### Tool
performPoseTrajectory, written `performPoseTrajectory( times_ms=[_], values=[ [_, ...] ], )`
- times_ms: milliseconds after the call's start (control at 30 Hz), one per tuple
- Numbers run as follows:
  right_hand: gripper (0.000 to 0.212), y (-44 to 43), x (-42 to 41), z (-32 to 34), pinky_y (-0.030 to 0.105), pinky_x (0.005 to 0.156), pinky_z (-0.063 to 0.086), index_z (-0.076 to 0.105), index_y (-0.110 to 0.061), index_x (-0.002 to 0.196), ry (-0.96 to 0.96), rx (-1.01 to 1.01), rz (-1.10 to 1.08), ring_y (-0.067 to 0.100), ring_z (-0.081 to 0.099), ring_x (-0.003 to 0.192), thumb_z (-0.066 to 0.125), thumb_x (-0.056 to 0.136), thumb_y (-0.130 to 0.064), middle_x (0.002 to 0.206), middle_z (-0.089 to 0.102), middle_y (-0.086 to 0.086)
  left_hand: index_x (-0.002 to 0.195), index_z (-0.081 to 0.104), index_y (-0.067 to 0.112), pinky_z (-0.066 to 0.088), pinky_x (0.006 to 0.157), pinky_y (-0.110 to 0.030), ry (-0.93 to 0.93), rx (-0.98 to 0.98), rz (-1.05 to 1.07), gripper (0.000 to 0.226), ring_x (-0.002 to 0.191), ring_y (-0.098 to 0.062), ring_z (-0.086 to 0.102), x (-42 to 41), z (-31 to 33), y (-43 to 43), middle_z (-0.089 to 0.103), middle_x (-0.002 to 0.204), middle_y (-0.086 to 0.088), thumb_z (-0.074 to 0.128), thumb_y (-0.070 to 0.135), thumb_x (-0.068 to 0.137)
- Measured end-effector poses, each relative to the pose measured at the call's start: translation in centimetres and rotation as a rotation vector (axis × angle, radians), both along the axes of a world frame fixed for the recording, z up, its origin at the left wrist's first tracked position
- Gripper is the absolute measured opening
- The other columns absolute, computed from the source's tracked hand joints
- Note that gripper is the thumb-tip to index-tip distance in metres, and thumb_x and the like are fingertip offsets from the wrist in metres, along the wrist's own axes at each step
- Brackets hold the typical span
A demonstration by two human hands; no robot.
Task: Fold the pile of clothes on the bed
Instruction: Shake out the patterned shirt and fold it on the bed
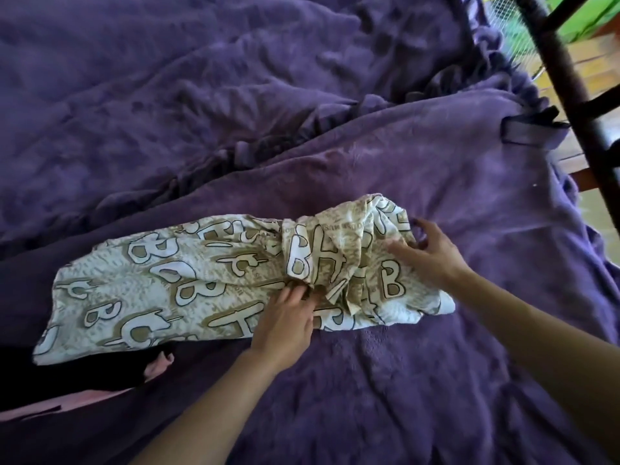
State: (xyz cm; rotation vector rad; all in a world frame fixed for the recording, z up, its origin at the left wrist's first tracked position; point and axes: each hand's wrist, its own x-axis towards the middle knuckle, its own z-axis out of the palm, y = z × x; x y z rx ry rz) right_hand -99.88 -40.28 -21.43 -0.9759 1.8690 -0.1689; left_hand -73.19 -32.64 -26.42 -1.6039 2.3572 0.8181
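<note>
A white garment printed with large tan letters (141, 290) lies stretched across the purple blanket (402, 380), long and narrow, bunched up toward its right end. My left hand (285, 327) rests on its lower middle, fingertips pinching a fold of the bunched cloth. My right hand (429, 253) lies on the right end, fingers spread and curled into the gathered fabric. A black garment (84, 367) and a pink one (157, 364) poke out from under the printed garment's left end.
A second rumpled purple blanket (167, 78) covers the far side of the bed. A dark wooden bed frame (570, 95) runs down the right edge, with a wooden floor beyond it. More pink cloth (67, 402) lies at the lower left.
</note>
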Motion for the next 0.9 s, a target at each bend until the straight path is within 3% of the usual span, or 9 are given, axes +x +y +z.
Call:
performPoseTrajectory(
  times_ms=[67,167,300,433,533,667,767,833,900],
  values=[
    [0.066,-0.5,0.9,1.0,0.033,0.066,0.059,0.055,-0.024,0.112,-0.135,0.041,-0.01,0.016,0.072,0.076,0.08,0.059,-0.056,0.09,0.073,-0.002,0.139,0.044,0.027,0.036,0.103,-0.038,0.062,0.042,0.033,0.045,0.123,-0.022,0.04,0.4,-0.3,-0.2,0.048,0.131,0.001,0.041,0.021,0.095],
    [0.033,-0.9,2.8,3.7,0.024,0.054,0.055,0.061,-0.019,0.1,-0.331,0.003,0.078,0.014,0.072,0.069,0.081,0.074,-0.022,0.085,0.075,0.002,0.115,0.066,0.019,0.045,0.084,-0.027,0.326,0.059,0.229,0.031,0.102,-0.018,0.056,1.0,1.5,-1.4,0.062,0.106,0.001,0.05,0.011,0.09],
    [0.036,-1.2,7.8,7.5,0.036,0.065,0.059,0.058,-0.02,0.107,-0.458,-0.047,0.203,0.021,0.073,0.082,0.076,0.078,-0.007,0.095,0.073,0.006,0.09,0.072,0.017,0.045,0.054,-0.017,0.469,-0.081,0.696,0.02,0.063,-0.005,0.061,5.9,3.9,-1.2,0.066,0.076,0.013,0.056,0.006,0.09],
    [0.044,-1.9,17.1,6.6,0.03,0.044,0.054,0.052,-0.016,0.118,-0.389,-0.049,0.269,0.013,0.066,0.054,0.07,0.081,0.0,0.078,0.067,0.006,0.084,0.071,0.012,0.053,0.063,-0.04,0.426,-0.146,0.991,0.021,0.066,-0.024,0.064,12.8,5.1,0.8,0.069,0.071,-0.004,0.054,0.0,0.088],
    [0.071,-2.6,23.7,3.0,0.025,0.045,0.053,0.036,-0.017,0.143,-0.399,0.026,0.112,0.01,0.065,0.049,0.069,0.083,0.002,0.086,0.062,0.009,0.085,0.068,0.01,0.051,0.068,-0.037,0.392,-0.25,1.061,0.018,0.073,-0.025,0.064,16.7,5.8,2.6,0.068,0.077,-0.006,0.054,0.0,0.089],
    [0.073,-2.1,27.5,-0.9,0.045,0.081,0.058,0.032,-0.018,0.145,-0.347,0.137,0.174,0.03,0.067,0.099,0.072,0.084,-0.024,0.115,0.061,0.013,0.108,0.065,0.011,0.048,0.075,-0.031,0.335,-0.434,0.957,0.022,0.094,-0.022,0.059,17.2,6.1,4.1,0.06,0.106,-0.005,0.048,0.015,0.093],
    [0.059,-1.2,25.8,-1.4,0.051,0.079,0.058,0.05,-0.018,0.135,-0.323,0.002,0.066,0.022,0.069,0.085,0.073,0.081,-0.026,0.099,0.067,0.001,0.125,0.06,0.017,0.045,0.09,-0.038,0.238,-0.365,0.635,0.035,0.117,-0.025,0.048,14.8,4.8,4.6,0.052,0.128,-0.007,0.049,0.026,0.093],
    [0.043,-0.8,23.2,-1.4,0.041,0.078,0.058,0.063,-0.022,0.119,-0.082,-0.295,-0.011,0.013,0.067,0.079,0.071,0.078,-0.028,0.092,0.069,-0.007,0.132,0.054,0.021,0.038,0.103,-0.043,0.105,-0.253,0.421,0.039,0.131,-0.026,0.037,13.8,2.9,4.9,0.044,0.141,-0.007,0.046,0.026,0.095],
    [0.048,-0.2,20.4,-1.3,0.031,0.079,0.051,0.06,-0.026,0.117,0.153,-0.437,-0.064,0.011,0.064,0.088,0.07,0.073,-0.04,0.104,0.067,-0.004,0.138,0.045,0.023,0.03,0.11,-0.04,0.009,-0.125,0.333,0.042,0.138,-0.023,0.028,14.2,0.7,4.7,0.036,0.145,-0.004,0.04,0.026,0.097]
  ],
)
